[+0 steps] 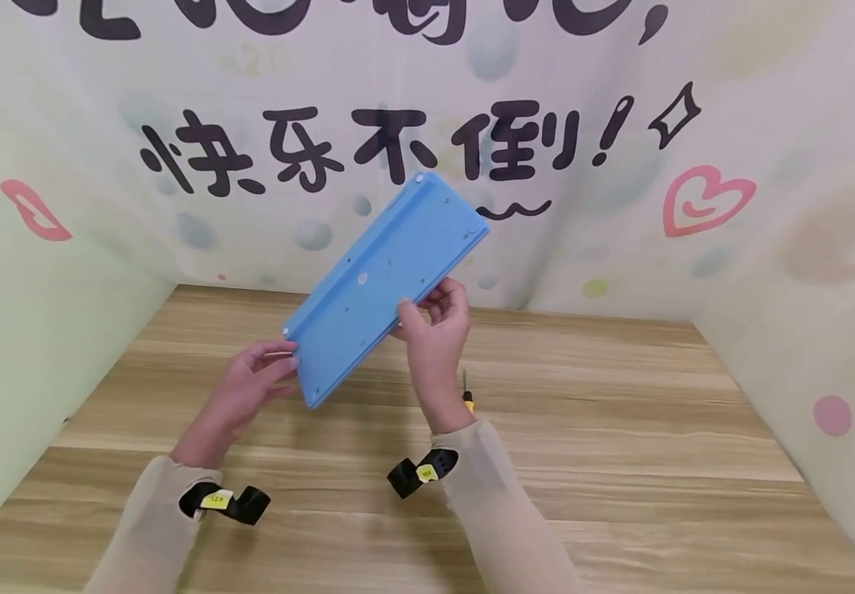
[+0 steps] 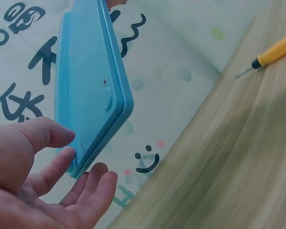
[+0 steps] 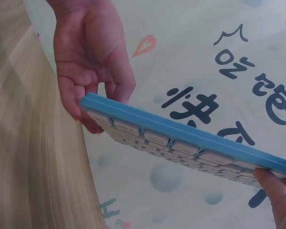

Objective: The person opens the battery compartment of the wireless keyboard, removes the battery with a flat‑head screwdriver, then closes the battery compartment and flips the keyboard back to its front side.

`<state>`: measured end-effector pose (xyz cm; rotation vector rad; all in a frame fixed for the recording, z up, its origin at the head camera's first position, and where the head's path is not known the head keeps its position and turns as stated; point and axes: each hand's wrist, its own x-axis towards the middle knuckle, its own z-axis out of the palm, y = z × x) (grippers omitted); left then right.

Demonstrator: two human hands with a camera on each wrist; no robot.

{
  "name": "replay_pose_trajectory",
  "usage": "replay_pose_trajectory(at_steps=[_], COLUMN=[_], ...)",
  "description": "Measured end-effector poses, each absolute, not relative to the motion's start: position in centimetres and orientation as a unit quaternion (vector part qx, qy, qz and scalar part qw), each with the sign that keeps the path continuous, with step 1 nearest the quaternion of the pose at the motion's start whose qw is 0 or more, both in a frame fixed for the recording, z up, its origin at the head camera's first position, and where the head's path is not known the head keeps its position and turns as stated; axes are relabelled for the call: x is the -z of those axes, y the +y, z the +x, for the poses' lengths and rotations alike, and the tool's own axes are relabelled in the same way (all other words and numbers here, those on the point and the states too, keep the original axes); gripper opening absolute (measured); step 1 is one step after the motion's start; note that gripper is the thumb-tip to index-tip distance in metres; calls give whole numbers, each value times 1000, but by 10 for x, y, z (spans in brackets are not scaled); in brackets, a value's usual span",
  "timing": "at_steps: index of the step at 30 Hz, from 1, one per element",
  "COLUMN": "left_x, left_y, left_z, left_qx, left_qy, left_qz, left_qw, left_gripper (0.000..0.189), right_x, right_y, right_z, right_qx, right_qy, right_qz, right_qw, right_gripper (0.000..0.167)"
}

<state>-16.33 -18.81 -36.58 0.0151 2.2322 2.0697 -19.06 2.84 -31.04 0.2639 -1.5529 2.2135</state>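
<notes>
Over wood-grained table (image 1: pixel 650 462), right hand (image 1: pixel 438 351) pinches keyboard (image 1: pixel 390 285) (oblong).

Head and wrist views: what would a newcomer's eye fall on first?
Probably the blue keyboard, tilted above the wooden table, left hand at its lower end, right hand pinching a long edge. Next, the bold black lettering on the backdrop; then the yellow-handled screwdriver on the table, partly hidden in the head view.

A booth-like work nook: wood-grain tabletop (image 1: pixel 621 445), cloth backdrop (image 1: pixel 606 231) with bold black lettering (image 1: pixel 396 153).
</notes>
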Motion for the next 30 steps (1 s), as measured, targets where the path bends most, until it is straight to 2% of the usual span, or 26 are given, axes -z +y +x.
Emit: replay_pose_trajectory(at_steps=[10,15,27,30], left_x=[377,381,384,386], left_y=[-180,-179,-193,-198], left_z=[-173,-175,-173,-172], left_qx=[-789,-805,-799,-796], left_qy=[607,588,601,604], left_qz=[26,26,21,29], left_qw=[86,72,15,7], left_gripper=[42,39,35,33], right_x=[311,311,310,311], right_y=[33,35,46,50], right_z=[-191,-191,-193,-194], right_qx=[-800,-802,-802,-792], right_qy=[-552,-551,-564,-576], right_qz=[90,96,104,107], right_qw=[218,212,168,169], right_gripper=[33,35,64,62])
